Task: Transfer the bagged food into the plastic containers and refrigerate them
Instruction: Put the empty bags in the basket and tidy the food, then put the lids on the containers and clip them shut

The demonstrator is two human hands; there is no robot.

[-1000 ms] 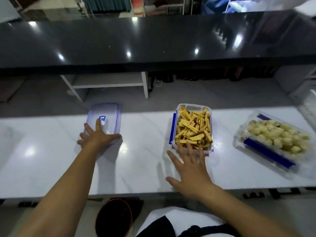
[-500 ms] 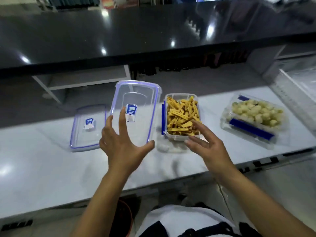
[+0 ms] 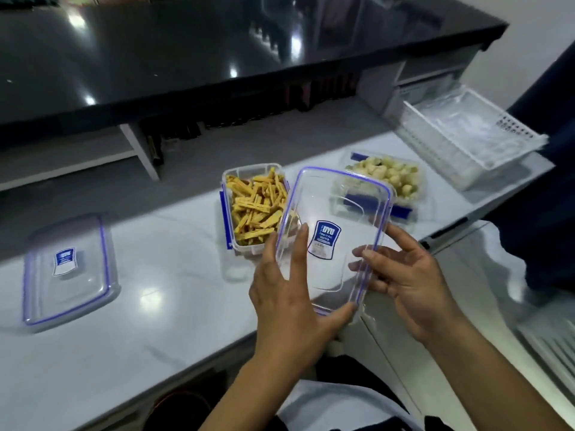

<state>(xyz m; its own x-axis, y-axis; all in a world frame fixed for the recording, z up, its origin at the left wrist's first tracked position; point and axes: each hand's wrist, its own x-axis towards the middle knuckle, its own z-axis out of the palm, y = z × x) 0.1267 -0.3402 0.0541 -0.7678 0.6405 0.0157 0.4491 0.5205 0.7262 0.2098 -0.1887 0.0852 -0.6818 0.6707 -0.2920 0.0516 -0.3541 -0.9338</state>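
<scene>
Fingers point(image 3: 298, 241) of the left hand point(image 3: 289, 293) and right hand point(image 3: 407, 281) are curled round a clear lid point(image 3: 336, 231), held above the counter point(image 3: 174, 306). Both tubs, yellow sticks point(image 3: 255, 206) and pale balls point(image 3: 385, 175), are filled but not yet lidded or chilled.

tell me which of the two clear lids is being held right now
The lid in front of the two food boxes, gripped by the left hand and right hand. The other lid lies flat on the counter, far left, untouched.
</scene>
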